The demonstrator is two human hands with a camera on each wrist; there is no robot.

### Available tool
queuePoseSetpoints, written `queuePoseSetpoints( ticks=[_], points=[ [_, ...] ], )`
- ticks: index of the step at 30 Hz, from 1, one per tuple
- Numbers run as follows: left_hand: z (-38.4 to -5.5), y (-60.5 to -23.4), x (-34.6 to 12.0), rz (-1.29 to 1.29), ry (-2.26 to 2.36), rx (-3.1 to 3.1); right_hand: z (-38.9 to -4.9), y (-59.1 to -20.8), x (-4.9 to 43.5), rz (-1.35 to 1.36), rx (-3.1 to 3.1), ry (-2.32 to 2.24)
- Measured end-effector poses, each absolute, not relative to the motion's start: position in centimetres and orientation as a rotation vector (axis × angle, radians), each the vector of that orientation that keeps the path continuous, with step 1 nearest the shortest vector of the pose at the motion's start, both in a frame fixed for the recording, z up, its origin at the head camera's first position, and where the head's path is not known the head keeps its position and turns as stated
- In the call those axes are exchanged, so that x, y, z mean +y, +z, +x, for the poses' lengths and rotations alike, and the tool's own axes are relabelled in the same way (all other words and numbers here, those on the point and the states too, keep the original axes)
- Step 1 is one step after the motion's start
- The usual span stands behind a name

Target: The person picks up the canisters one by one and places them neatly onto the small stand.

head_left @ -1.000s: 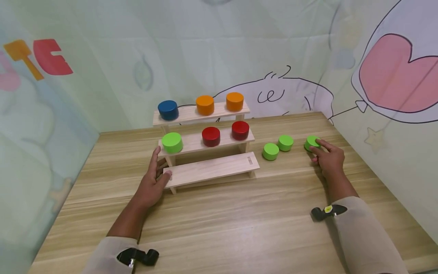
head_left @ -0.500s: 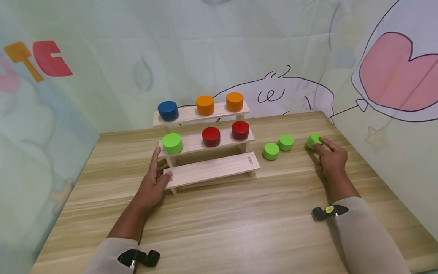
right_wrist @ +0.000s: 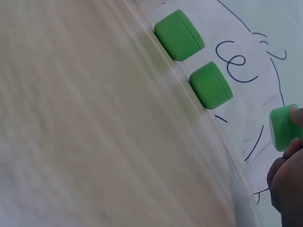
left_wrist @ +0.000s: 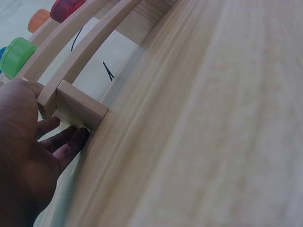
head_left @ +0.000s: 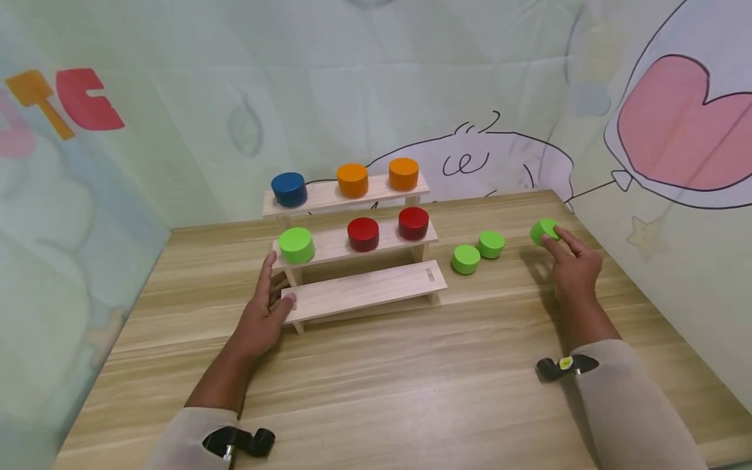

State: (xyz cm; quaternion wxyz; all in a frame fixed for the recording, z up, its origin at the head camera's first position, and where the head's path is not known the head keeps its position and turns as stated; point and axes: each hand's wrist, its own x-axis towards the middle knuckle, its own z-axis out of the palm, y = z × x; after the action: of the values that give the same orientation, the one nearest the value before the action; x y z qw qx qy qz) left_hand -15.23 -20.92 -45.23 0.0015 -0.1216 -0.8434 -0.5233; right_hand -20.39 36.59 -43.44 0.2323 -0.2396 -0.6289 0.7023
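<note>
My right hand (head_left: 577, 271) pinches a green cylinder block (head_left: 543, 232) between thumb and fingers, its shadow on the table apart from it. In the right wrist view the same block sits at the right edge in the fingers. Two more green blocks, one nearer (head_left: 466, 259) and one behind it (head_left: 491, 244), stand to its left. My left hand (head_left: 261, 320) holds the left end of a three-step wooden stand (head_left: 361, 292), thumb on the lowest step. The left wrist view has its fingers beside the end leg (left_wrist: 80, 101). A green block (head_left: 296, 245) sits above that hand on the middle step.
Two red blocks (head_left: 363, 234) share the middle step. On the top step stand a blue block (head_left: 289, 189) and two orange blocks (head_left: 352, 180). A printed cloth backdrop (head_left: 446, 78) rises behind the wood-grain table (head_left: 405, 385).
My right hand takes the rightmost green block up off the table, tilting it and moving it slightly right. The left hand and the stand keep their place.
</note>
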Motion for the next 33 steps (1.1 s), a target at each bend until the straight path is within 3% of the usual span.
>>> queuePoseSetpoints(
  ticks=[9, 33],
  points=[
    [-15.2, -45.1, -21.0, -0.379, -1.662, -2.652, -19.4, -42.4, 34.9, -0.48, -1.833, 1.723],
    [-15.1, -44.9, -21.0, -0.39, -1.661, -2.652, -18.1, -41.3, 32.1, -0.302, -1.71, 1.786]
  ],
)
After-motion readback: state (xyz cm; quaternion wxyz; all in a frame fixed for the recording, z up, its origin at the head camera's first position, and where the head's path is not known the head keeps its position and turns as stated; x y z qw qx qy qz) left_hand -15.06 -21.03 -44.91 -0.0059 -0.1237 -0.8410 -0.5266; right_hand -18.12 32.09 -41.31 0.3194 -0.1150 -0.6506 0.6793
